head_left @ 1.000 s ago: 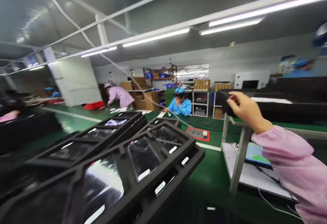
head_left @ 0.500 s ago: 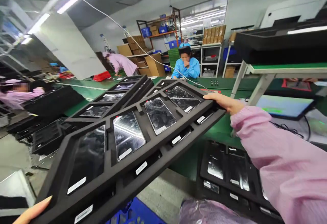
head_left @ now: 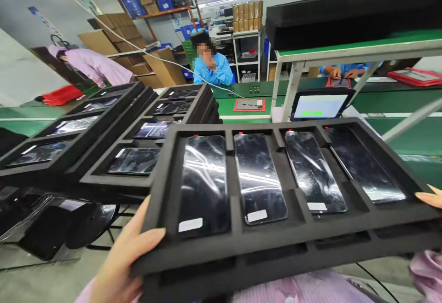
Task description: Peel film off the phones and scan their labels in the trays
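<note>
Before me I carry a black foam tray [head_left: 238,247] with several dark glass phone screens [head_left: 258,174] lying in its slots. Some screens bear white labels and small red tabs. A second foam tray shows right beneath the first. My left hand [head_left: 127,247] is closed round the tray's near left corner, thumb on the rim. At the right end, my right hand [head_left: 430,197] is cut off by the picture edge, its thumb lying on the rim. Beyond the tray's left side stand stacks of similar trays [head_left: 117,176] filled with screens.
A green workbench [head_left: 248,118] runs across, bearing a red-framed pad [head_left: 249,105] and a lit monitor [head_left: 321,105]. A raised shelf [head_left: 345,49] holds a black bin. One person in blue [head_left: 212,66] sits opposite; another in pink [head_left: 93,63] bends at left. A stool [head_left: 90,229] stands below.
My view has turned right. The held tray has come from a steep slant to nearly level and swung to the right, away from the stacked trays.
</note>
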Demonstrator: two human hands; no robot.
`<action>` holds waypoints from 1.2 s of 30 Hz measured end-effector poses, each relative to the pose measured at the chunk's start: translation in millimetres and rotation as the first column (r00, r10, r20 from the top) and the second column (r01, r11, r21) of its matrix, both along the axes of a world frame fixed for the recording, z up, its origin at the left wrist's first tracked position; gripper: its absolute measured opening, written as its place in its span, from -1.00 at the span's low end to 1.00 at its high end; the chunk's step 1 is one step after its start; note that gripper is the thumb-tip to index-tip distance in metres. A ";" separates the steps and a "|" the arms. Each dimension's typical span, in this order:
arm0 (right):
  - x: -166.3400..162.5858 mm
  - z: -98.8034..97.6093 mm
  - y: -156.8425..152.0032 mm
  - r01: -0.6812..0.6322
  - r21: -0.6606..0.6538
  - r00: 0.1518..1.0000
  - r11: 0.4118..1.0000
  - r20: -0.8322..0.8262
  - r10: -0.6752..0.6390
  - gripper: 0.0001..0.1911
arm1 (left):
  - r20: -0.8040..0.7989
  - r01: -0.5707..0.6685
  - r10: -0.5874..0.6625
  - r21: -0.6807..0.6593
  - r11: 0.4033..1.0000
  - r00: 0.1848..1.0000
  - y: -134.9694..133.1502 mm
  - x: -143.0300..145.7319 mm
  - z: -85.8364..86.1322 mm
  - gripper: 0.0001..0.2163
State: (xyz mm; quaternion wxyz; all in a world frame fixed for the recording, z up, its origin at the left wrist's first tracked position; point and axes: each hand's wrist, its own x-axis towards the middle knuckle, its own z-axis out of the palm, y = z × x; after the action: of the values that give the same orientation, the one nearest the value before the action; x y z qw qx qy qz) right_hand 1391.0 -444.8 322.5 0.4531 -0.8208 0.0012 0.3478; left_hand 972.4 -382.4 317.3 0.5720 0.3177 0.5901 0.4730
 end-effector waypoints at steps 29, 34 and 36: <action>140.6 -203.0 10.0 -0.127 0.405 0.963 0.905 -0.168 0.210 -0.30 | 0.208 0.223 -0.228 0.048 0.974 0.951 139.0 150.4 -234.3 -0.32; 130.4 -196.8 11.2 -0.082 0.373 0.975 0.924 -0.164 0.153 -0.39 | 0.181 0.200 -0.201 0.024 0.980 0.963 125.2 129.3 -230.3 -0.29; 124.9 -197.9 12.2 -0.066 0.341 0.975 0.938 -0.176 0.133 -0.42 | 0.171 0.173 -0.173 0.018 0.985 0.970 119.4 123.3 -230.2 -0.28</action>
State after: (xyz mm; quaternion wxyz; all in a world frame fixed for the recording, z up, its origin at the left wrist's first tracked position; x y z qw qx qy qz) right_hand 1515.8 -432.7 124.5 0.5647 -0.6929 -0.0547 0.4450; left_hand 1095.7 -263.0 87.1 0.6593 0.3269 0.5079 0.4478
